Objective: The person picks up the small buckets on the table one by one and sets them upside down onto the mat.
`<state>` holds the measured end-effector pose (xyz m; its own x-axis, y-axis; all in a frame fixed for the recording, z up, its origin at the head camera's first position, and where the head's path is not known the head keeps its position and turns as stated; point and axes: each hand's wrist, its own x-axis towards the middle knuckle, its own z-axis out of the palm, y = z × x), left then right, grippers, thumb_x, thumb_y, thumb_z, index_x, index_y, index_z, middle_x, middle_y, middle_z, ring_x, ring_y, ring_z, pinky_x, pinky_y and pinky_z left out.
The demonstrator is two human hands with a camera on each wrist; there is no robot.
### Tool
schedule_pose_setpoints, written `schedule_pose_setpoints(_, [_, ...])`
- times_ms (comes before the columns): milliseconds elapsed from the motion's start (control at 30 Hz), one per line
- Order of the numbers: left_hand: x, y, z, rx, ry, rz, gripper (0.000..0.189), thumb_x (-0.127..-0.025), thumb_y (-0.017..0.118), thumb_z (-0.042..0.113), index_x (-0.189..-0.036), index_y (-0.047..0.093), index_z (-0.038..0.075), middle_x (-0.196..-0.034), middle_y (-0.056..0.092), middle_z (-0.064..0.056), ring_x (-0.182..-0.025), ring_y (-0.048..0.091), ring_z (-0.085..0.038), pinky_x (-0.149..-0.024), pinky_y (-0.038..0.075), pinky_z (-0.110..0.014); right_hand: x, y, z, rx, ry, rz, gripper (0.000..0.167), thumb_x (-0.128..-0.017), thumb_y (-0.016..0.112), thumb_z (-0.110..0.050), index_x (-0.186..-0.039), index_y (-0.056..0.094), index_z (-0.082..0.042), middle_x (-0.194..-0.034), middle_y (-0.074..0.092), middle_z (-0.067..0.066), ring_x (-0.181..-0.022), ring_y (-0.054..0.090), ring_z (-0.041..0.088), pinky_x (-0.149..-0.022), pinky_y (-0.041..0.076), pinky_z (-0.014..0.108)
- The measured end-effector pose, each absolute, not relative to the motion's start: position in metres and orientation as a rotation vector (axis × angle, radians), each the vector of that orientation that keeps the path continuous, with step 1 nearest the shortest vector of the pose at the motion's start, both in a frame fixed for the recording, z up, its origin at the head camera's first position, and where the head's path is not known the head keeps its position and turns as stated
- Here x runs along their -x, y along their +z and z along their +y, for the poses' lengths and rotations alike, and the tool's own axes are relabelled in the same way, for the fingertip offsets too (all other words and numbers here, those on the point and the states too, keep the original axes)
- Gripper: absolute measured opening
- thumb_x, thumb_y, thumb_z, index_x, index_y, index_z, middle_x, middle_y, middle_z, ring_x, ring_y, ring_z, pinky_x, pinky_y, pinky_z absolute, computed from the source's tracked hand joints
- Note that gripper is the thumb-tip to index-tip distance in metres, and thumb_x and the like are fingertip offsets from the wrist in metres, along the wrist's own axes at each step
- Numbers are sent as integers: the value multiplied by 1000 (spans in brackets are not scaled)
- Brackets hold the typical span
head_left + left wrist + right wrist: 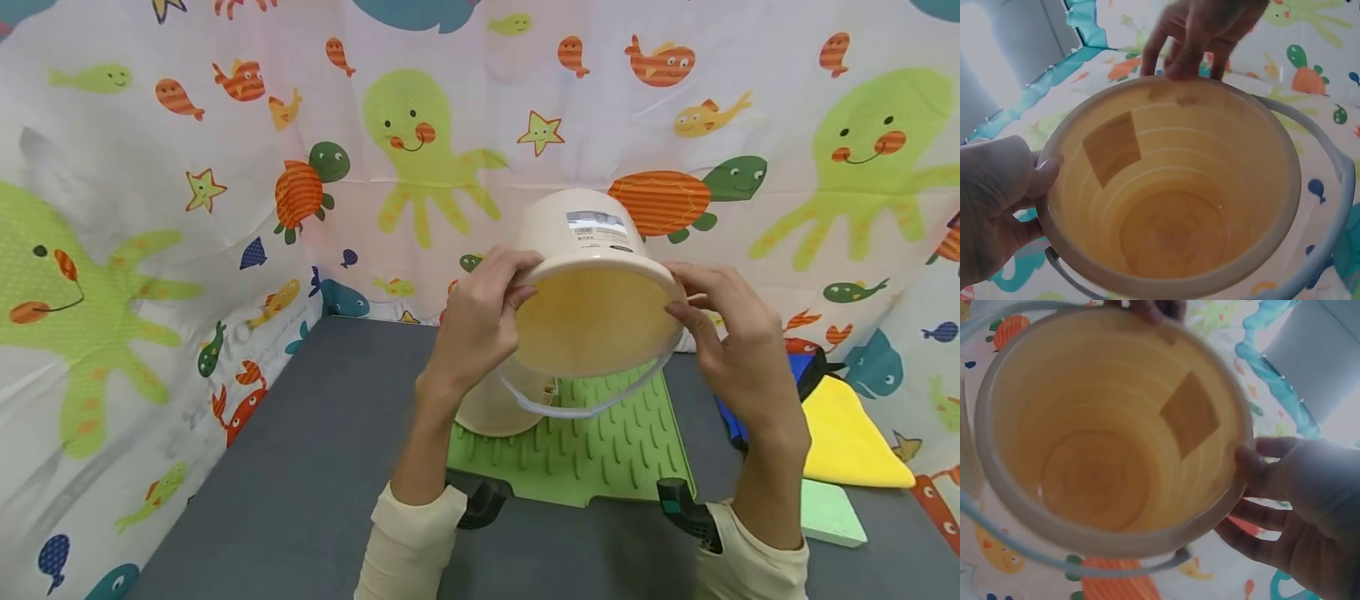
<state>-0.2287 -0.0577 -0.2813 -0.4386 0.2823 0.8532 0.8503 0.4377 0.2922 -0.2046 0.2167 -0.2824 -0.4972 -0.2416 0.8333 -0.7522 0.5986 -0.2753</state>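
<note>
A cream plastic bucket (592,317) is held up in the air, tilted so that its open mouth faces me and its labelled outside points up and away. My left hand (480,308) pinches the rim on the left between thumb and fingers. On the opposite side, my right hand (731,333) grips the rim the same way. The pale carrying handle (581,410) hangs below the mouth. Both wrist views look into the bucket's interior (1172,225), where only ring marks and the label's dark patch show. Behind it, a second cream container (498,404) is partly hidden.
The second container stands on a green studded mat (607,442) on the dark grey table (300,467). To the right lie a yellow cloth (851,437), a blue and black item (806,375) and a pale green sponge-like block (832,512). Sea-animal printed curtains (465,108) surround the table.
</note>
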Motion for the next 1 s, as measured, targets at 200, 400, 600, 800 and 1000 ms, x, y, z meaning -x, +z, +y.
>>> schedule_pose_setpoints(200, [244, -282, -36, 978, -949, -2046, 23, -99, 65, -3, -121, 67, -2, -113, 68, -14, -97, 66, -22, -86, 57, -28, 196, -273, 227, -660, 713, -2088, 38, -81, 75, 21, -117, 71, 8, -100, 70, 21, -94, 50, -15, -85, 40, -4])
schedule_pose_setpoints(400, [255, -278, -17, 1059, -851, -2207, 34, -102, 53, -5, -134, 64, 1, -112, 59, -13, -99, 54, -22, -86, 49, -27, 201, -280, 243, -514, 629, -2172, 30, -84, 74, 18, -111, 65, 9, -99, 67, 21, -86, 57, 7, -81, 32, -7])
schedule_pose_setpoints(600, [276, -275, 2, 1089, -772, -2245, 29, -107, 58, 8, -134, 68, 6, -111, 61, -11, -97, 54, -20, -84, 46, -25, 216, -287, 258, -461, 614, -2212, 27, -86, 73, 16, -109, 62, 10, -98, 65, 23, -83, 63, 33, -79, 29, -7])
schedule_pose_setpoints(800, [302, -280, 24, 1115, -755, -2291, 21, -103, 59, -2, -119, 71, 4, -110, 66, -10, -103, 60, -22, -93, 50, -24, 239, -299, 270, -390, 544, -2246, 25, -85, 73, 17, -107, 64, 11, -98, 65, 27, -86, 67, 43, -77, 51, 17])
schedule_pose_setpoints(1000, [316, -304, 40, 1045, -801, -2357, 29, -92, 64, -16, -109, 69, 7, -107, 65, -7, -104, 62, -20, -88, 51, -20, 259, -324, 277, -328, 488, -2245, 21, -84, 74, 16, -101, 62, 11, -95, 62, 28, -87, 65, 45, -72, 56, 61])
